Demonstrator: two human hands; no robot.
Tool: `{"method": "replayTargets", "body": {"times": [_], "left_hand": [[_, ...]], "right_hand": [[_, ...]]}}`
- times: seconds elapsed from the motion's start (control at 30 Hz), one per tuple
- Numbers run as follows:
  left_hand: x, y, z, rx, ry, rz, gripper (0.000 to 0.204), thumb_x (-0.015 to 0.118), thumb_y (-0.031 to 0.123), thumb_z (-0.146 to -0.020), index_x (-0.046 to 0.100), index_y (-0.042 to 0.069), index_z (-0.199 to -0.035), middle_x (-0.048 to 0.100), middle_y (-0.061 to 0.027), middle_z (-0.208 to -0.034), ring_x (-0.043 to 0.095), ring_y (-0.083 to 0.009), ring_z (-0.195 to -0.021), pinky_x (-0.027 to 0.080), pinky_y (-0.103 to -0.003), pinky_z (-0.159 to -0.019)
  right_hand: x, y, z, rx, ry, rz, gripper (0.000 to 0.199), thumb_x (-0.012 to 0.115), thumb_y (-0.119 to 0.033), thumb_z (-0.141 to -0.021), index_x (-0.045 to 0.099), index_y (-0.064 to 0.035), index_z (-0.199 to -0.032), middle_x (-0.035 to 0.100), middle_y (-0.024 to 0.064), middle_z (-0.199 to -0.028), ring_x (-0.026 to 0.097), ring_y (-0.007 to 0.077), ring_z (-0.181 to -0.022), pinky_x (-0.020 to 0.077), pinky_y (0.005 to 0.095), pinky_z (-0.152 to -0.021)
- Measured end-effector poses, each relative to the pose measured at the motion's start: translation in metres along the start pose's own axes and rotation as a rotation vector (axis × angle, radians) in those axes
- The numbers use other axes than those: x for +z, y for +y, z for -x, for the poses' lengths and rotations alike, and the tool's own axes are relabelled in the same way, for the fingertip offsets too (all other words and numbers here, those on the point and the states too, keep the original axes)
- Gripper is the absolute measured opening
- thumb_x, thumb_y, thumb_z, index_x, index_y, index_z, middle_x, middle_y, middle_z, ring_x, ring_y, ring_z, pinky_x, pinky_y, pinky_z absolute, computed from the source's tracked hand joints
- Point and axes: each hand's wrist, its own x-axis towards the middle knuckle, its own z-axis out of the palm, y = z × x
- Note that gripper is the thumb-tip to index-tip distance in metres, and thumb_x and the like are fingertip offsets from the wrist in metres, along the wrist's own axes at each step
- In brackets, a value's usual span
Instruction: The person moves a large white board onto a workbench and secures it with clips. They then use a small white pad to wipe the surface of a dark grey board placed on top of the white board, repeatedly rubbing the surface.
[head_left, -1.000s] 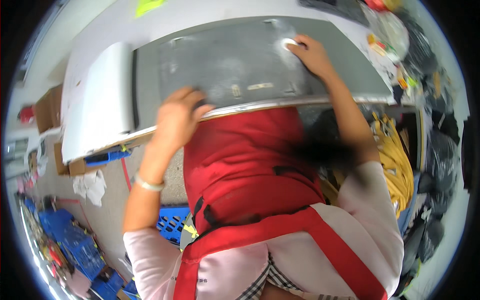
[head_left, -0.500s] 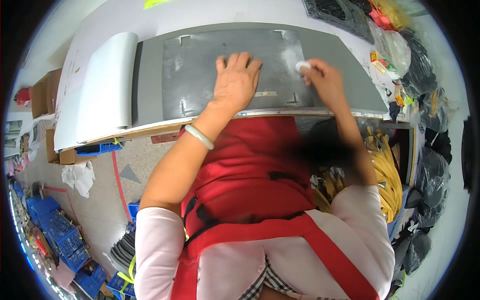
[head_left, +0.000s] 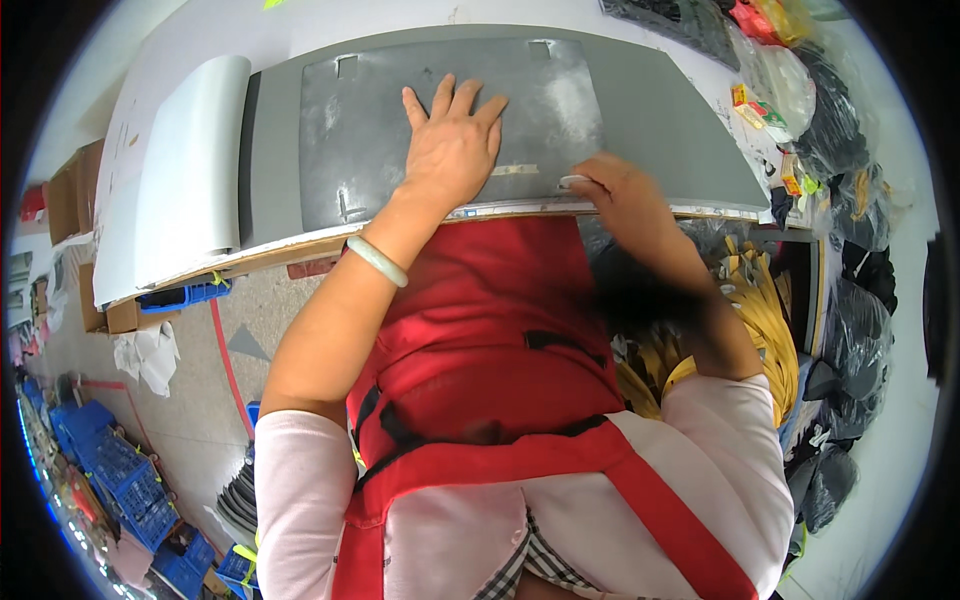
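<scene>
A dark grey rectangular template with small cut-out slots near its corners lies flat on a larger grey sheet. White powdery smudges mark its surface. My left hand presses on the middle of it, palm down and fingers spread. At the template's near right corner, my right hand pinches a small, flat piece of white chalk. The chalk's edge is close to the corner slot, which the hand covers. A short strip of beige tape is stuck near the template's front edge.
A curled white sheet lies at the table's left. Small boxes and plastic-wrapped bundles crowd the right side. Yellow straps hang below the table at right; blue crates stand on the floor at far left.
My right hand has moved toward me with the chalk, from the template's right edge to its near right corner. My left hand stays pressed on the template. The whole view has shifted slightly.
</scene>
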Motion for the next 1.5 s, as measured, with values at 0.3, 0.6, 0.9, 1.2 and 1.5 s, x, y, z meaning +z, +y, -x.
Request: {"method": "replayTargets", "body": {"times": [0.3, 0.6, 0.9, 1.2, 1.5], "left_hand": [[0.002, 0.000, 0.001, -0.006, 0.003, -0.004, 0.032, 0.051, 0.024, -0.094, 0.058, 0.017, -0.124, 0.050, -0.0102, -0.132, 0.040, -0.0343, -0.130, 0.024, -0.068, -0.104], [-0.003, 0.000, -0.001, -0.016, 0.003, 0.033, 0.034, 0.052, 0.022, -0.092, 0.057, 0.015, -0.126, 0.049, -0.0115, -0.133, 0.039, -0.0350, -0.131, 0.023, -0.068, -0.104], [-0.006, 0.002, -0.002, -0.028, -0.020, 0.051, 0.035, 0.052, 0.021, -0.092, 0.056, 0.014, -0.126, 0.048, -0.0116, -0.134, 0.037, -0.0359, -0.131, 0.019, -0.069, -0.105], [-0.006, 0.000, -0.003, -0.048, -0.026, 0.085, 0.034, 0.054, 0.020, -0.092, 0.057, 0.014, -0.125, 0.048, -0.0108, -0.134, 0.036, -0.0347, -0.132, 0.018, -0.069, -0.105], [-0.004, 0.000, -0.003, -0.052, -0.013, 0.093, 0.034, 0.054, 0.019, -0.092, 0.057, 0.014, -0.125, 0.048, -0.0100, -0.134, 0.036, -0.0336, -0.133, 0.017, -0.068, -0.106]], "right_hand": [[0.008, 0.001, 0.003, 0.358, 0.101, -0.283, 0.013, 0.063, -0.013, -0.087, 0.058, -0.0041, -0.094, 0.056, 0.0037, -0.068, 0.053, 0.0111, -0.062, 0.0431, 0.0281, -0.057], [-0.020, 0.021, -0.047, 0.380, 0.098, -0.528, 0.018, 0.064, -0.016, -0.087, 0.062, -0.0033, -0.100, 0.059, 0.0051, -0.071, 0.054, 0.0097, -0.063, 0.0434, 0.0284, -0.057], [-0.015, 0.064, -0.154, 0.048, 0.249, 0.014, 0.023, 0.062, -0.024, -0.087, 0.065, -0.0012, -0.092, 0.065, 0.0138, -0.085, 0.060, 0.0289, -0.076, 0.0462, 0.0369, -0.072], [-0.002, 0.067, -0.180, -0.099, 0.161, 0.355, 0.018, 0.062, -0.019, -0.086, 0.064, -0.0025, -0.093, 0.063, 0.0149, -0.088, 0.060, 0.0342, -0.082, 0.0469, 0.0407, -0.074], [-0.002, 0.068, -0.174, 0.314, 0.213, -0.144, 0.018, 0.065, -0.016, -0.082, 0.062, -0.0009, -0.091, 0.063, 0.0115, -0.074, 0.062, 0.0187, -0.061, 0.0492, 0.0339, -0.059]]}}
